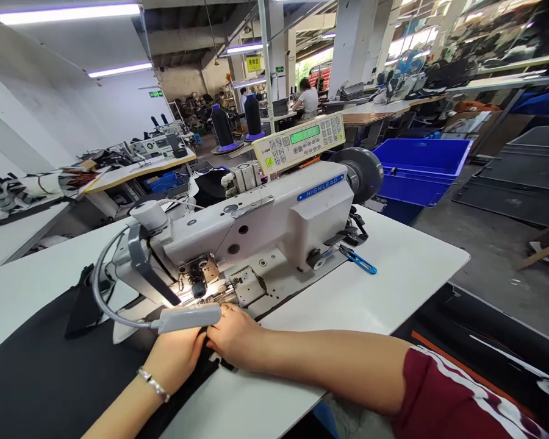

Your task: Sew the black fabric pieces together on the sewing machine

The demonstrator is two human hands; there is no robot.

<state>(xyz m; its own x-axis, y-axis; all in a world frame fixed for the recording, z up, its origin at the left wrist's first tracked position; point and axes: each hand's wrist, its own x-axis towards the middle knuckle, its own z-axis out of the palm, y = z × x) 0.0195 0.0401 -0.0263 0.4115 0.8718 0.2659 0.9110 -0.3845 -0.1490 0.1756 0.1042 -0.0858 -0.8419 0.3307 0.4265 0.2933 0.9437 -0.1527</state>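
A white Highlead sewing machine [274,219] stands on the white table [384,274]. Black fabric [46,372] lies across the table's left side and runs under the needle area [196,286], which a small gooseneck lamp [190,317] lights. My left hand [174,356], with a bracelet on the wrist, rests on the fabric just below the lamp; the lamp hides its fingers. My right hand [233,335] lies beside it, fingers curled and pressed down on the fabric near the needle plate.
A control panel [299,141] sits above the machine, with two dark thread cones [238,122] behind it. Blue scissors [359,261] lie by the machine's right end. A blue bin [416,171] stands past the table. Other workstations and a seated person [308,100] are far back.
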